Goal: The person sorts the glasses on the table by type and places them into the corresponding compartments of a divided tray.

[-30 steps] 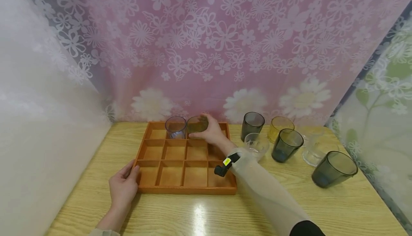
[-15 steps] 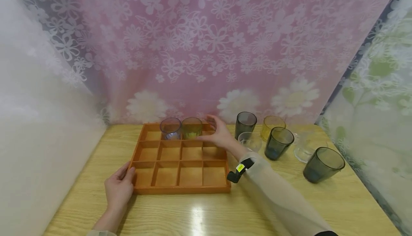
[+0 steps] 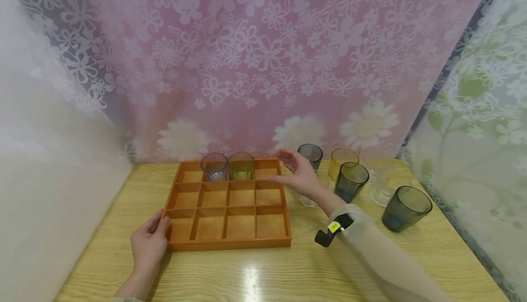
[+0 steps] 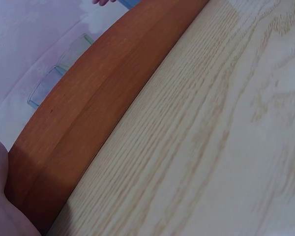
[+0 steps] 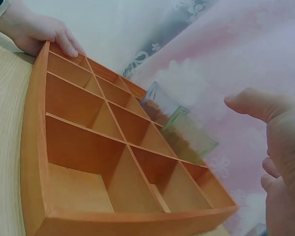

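A wooden tray (image 3: 230,245) divided into several square compartments lies on the table. In its back row a bluish-purple glass (image 3: 214,167) and a green glass (image 3: 241,167) stand upright side by side, in the two middle compartments. My left hand (image 3: 148,242) holds the tray's left edge near the front corner, thumb over the rim. Holding nothing, my right hand (image 3: 302,176) hovers around the tray's back right corner, thumb and fingers spread apart. In the right wrist view its thumb (image 5: 250,104) is apart from the green glass.
Right of the tray stand a dark grey glass (image 3: 311,153), a yellow glass (image 3: 343,162), two more smoky glasses (image 3: 351,183) and clear glasses (image 3: 383,192). One clear glass (image 3: 309,201) is partly hidden behind my right wrist. A pink floral curtain (image 3: 247,87) hangs behind the table.
My right hand has let go of the green glass, leaving it in the tray's back row, and has drawn away to the right. The left hand stays on the tray edge.
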Tool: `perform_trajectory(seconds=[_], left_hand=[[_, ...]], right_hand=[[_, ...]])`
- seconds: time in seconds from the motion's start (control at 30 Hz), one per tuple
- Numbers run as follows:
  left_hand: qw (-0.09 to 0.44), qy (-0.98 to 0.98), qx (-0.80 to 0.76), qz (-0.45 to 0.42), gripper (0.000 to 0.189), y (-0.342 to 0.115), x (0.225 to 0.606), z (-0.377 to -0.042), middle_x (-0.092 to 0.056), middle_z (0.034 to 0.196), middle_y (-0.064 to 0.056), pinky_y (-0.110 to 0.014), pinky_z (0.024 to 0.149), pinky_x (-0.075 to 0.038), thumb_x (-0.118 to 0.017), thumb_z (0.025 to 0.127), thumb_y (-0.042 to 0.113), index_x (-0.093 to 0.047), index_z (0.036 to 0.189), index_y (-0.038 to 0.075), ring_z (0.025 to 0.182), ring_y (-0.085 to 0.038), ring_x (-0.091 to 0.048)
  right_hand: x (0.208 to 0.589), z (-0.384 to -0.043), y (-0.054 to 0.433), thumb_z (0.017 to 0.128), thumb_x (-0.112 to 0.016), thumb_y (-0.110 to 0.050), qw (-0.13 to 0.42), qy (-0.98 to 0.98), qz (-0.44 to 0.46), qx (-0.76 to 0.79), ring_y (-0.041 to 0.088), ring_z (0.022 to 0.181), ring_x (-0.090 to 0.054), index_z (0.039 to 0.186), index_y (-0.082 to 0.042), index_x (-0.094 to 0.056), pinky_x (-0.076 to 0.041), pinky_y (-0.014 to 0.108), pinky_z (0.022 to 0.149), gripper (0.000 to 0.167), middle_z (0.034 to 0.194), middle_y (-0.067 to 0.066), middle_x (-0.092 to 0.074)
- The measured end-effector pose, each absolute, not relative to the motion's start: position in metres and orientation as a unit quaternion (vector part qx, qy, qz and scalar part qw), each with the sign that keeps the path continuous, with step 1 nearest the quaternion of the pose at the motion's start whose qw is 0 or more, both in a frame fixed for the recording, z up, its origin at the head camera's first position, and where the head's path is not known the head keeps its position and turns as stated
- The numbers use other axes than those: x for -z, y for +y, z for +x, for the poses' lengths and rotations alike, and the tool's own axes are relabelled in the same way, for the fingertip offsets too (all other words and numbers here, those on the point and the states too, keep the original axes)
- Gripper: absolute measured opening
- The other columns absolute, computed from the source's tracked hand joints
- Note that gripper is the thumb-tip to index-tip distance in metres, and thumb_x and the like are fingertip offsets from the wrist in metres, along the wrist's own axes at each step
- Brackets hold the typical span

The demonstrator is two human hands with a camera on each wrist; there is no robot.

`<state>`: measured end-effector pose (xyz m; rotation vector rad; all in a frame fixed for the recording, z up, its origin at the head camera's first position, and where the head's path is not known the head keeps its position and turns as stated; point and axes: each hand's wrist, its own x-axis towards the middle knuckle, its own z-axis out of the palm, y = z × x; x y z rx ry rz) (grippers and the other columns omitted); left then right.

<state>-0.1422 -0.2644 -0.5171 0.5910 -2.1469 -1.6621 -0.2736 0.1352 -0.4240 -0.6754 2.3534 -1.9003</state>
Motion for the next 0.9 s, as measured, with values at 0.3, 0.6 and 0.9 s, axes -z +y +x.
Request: perform_trajectory(seconds=[0.3,0.6,0.9], left_hand=[[0.175,-0.761,0.587,0.213,0.040,-0.264,0.515,-0.141,-0.064,0.139,-0.019,-0.005,0.084,-0.047,-0.068,0.105,0.012,-0.065,0.142,-0.001,0.125,-0.016,-0.061],[0.172,-0.756,0.594,0.217,0.041,-0.265,0.515,-0.140,-0.062,0.141,-0.021,-0.004,0.083,-0.046,-0.067,0.106,0.012,-0.063,0.144,-0.002,0.133,-0.032,-0.056],[0.164,-0.757,0.595,0.214,0.042,-0.264,0.514,-0.140,-0.061,0.143,-0.021,-0.004,0.082,-0.046,-0.066,0.107,0.013,-0.061,0.146,-0.002,0.133,-0.033,-0.056]], right_hand=[[0.412,-0.258,0.165,0.089,-0.086,0.000,0.017,0.754,-0.216,0.620,0.034,0.147,-0.043,0.155,0.004,-0.042,-0.034,0.047,0.122,0.079,0.155,0.016,-0.051],[0.401,-0.244,0.196,0.087,-0.086,0.002,-0.015,0.750,-0.223,0.622,0.030,0.139,-0.052,0.149,0.005,-0.048,-0.043,0.037,0.115,0.073,0.148,0.017,-0.056],[0.394,-0.228,0.232,0.086,-0.081,0.013,-0.067,0.749,-0.230,0.618,0.015,0.134,-0.055,0.146,0.013,-0.047,-0.042,0.028,0.115,0.070,0.142,0.009,-0.060]])
